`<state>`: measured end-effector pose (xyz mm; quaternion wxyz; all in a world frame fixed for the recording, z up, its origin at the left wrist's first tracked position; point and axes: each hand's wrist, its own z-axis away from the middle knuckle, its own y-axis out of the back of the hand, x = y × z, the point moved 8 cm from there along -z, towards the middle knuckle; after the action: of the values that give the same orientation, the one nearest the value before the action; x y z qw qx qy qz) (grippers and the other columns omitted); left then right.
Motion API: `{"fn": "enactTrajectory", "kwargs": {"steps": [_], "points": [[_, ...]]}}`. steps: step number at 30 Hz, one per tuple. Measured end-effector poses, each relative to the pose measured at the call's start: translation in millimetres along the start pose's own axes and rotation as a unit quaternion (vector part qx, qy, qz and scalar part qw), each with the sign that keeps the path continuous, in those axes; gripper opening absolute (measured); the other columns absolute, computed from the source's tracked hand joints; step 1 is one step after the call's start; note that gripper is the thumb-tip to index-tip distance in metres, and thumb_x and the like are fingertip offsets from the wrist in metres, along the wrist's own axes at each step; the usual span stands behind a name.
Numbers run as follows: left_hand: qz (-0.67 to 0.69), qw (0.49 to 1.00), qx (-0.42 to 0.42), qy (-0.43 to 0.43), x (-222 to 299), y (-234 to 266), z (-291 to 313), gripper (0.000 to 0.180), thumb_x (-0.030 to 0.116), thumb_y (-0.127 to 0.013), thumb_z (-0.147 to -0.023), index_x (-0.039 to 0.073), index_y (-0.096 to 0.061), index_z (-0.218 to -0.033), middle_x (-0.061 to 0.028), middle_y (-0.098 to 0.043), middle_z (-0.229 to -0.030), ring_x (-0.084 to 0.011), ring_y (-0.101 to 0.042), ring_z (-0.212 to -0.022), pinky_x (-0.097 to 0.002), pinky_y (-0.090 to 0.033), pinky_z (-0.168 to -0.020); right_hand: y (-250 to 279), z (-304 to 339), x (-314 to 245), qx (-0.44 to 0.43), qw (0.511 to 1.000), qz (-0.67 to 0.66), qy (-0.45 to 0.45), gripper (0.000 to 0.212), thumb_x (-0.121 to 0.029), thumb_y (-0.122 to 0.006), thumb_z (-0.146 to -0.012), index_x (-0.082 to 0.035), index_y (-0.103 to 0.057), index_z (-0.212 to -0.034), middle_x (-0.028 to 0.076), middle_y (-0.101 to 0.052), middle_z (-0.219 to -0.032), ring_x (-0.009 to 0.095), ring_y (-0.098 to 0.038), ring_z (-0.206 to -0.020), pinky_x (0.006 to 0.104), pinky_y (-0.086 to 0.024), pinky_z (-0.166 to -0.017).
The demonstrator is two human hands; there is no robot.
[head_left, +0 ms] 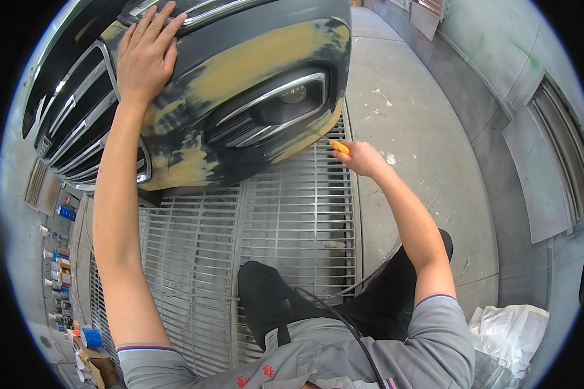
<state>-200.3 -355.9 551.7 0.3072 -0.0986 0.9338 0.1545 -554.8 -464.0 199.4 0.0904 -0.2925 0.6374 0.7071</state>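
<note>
The dark bumper, patched with tan, stands before the person. On its upper part rests the left hand — fingers straight and slightly spread, curled round nothing visible, tips near the chrome strip above the bumper; what the palm covers, I cannot tell. Just beside the bumper's lower right corner, the right hand has its fingers closed around an orange-handled tool — its thin end points at the bumper, contact unclear. The grille sits left of the bumper, and metal grating lies below it
</note>
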Motion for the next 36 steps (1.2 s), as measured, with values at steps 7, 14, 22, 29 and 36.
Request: {"fn": "enactTrajectory", "kwargs": {"steps": [7,14,22,29,36], "points": [[-0.001,1.000,0.004,-0.001,0,1,0,0.049,0.022,-0.061,-0.104,0.033,-0.061,-0.152,0.0077,-0.051,-0.165,-0.0226,-0.049,-0.151,-0.0435,-0.038,-0.123,3,2,3,-0.022,0.999,0.008,0.037,0.050,-0.051,-0.063,-0.102,-0.018,-0.070,-0.139,0.020,-0.078,-0.114,0.041,-0.073,-0.108,0.0514,-0.058,-0.093],[-0.006,1.000,0.000,0.007,-1,0,1,0.049,0.022,-0.061,-0.105,0.034,-0.061,-0.152,0.0082,-0.051,-0.165,-0.0215,-0.049,-0.151,-0.0427,-0.038,-0.123,19,4,8,0.014,0.999,0.033,-0.016,0.045,-0.049,-0.063,-0.103,-0.014,-0.072,-0.129,0.022,-0.078,-0.104,0.044,-0.073,-0.102,0.0527,-0.059,-0.088],[-0.001,1.000,0.007,0.005,0,1,-1,0.049,0.022,-0.061,-0.104,0.034,-0.062,-0.152,0.0081,-0.051,-0.165,-0.0212,-0.048,-0.151,-0.0428,-0.038,-0.123,23,4,17,0.040,0.997,0.041,-0.048,0.048,-0.052,-0.062,-0.103,-0.017,-0.070,-0.134,0.019,-0.078,-0.111,0.042,-0.073,-0.109,0.0524,-0.057,-0.094],[0.003,1.000,0.006,0.003,-1,2,1,0.050,0.022,-0.061,-0.104,0.034,-0.061,-0.152,0.0081,-0.051,-0.165,-0.0215,-0.048,-0.152,-0.0432,-0.038,-0.123,30,4,8,0.068,0.997,0.004,-0.038,0.046,-0.051,-0.062,-0.103,-0.015,-0.070,-0.130,0.020,-0.078,-0.109,0.043,-0.073,-0.105,0.0539,-0.058,-0.089],[0.002,1.000,0.001,0.007,-1,0,1,0.050,0.021,-0.062,-0.104,0.034,-0.061,-0.152,0.0084,-0.051,-0.165,-0.0217,-0.048,-0.152,-0.0433,-0.038,-0.124,26,1,11,0.099,0.994,-0.010,-0.050,0.046,-0.051,-0.062,-0.102,-0.015,-0.070,-0.129,0.021,-0.078,-0.108,0.044,-0.073,-0.105,0.0540,-0.058,-0.089]]}}
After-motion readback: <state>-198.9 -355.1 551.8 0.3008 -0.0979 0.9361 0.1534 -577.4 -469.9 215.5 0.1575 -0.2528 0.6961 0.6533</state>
